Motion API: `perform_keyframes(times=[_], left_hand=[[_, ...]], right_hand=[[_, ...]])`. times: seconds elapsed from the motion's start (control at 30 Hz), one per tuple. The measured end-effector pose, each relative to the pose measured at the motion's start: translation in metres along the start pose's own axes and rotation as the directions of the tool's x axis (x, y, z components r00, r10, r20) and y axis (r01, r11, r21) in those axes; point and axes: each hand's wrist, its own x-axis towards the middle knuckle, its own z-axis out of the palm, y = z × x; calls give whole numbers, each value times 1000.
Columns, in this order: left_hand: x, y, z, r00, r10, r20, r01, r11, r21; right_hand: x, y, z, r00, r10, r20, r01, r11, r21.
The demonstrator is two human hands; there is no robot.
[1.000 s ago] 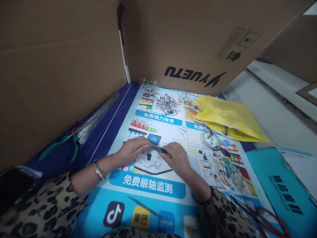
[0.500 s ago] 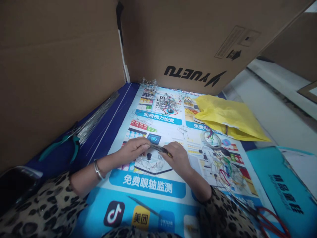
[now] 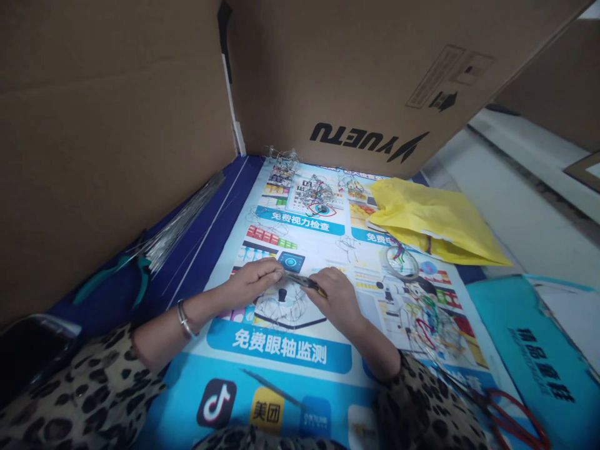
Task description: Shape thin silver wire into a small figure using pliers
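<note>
My right hand (image 3: pixel 335 297) is closed around a pair of pliers (image 3: pixel 297 280) with dark jaws and a dark and yellow handle. Its jaws point left, right up to the fingertips of my left hand (image 3: pixel 255 278). That hand is pinched shut at the plier tip, and what sits between its fingers is too small and blurred to name. Just below both hands spreads a loose shape of thin bent wire (image 3: pixel 285 309); whether it runs into my fingers I cannot tell. Under everything lies a printed blue and white poster sheet (image 3: pixel 220 369).
Teal-handled pliers (image 3: pixel 143 281) and a bundle of straight wires (image 3: pixel 175 228) lie left. Tangled wire pieces (image 3: pixel 316 194) sit at the back. A yellow bag (image 3: pixel 431 219), a clear ring-shaped spool (image 3: pixel 402 262) and red-handled scissors (image 3: pixel 513 419) are right. Cardboard walls (image 3: pixel 117 125) stand behind and left.
Almost nothing differs. Both hands and the pliers hold nearly the same place, with only a very slight shift.
</note>
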Motion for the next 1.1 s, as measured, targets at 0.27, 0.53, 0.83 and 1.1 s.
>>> perform_keyframes(times=[0.27, 0.53, 0.83, 1.1], left_hand=[[-1, -3, 0, 998, -57, 1, 57, 997, -42], [1, -2, -1, 997, -72, 35, 75, 993, -93], [2, -9, -1, 998, -21, 54, 26, 996, -91], [1, -10, -1, 997, -9, 79, 18, 994, -111]], right_hand=[[4, 0, 1, 998, -61, 32, 61, 998, 8], [10, 4, -3, 992, -77, 96, 80, 997, -21], [12, 5, -4, 981, -137, 137, 140, 990, -17], [12, 9, -4, 974, -173, 146, 185, 980, -70]])
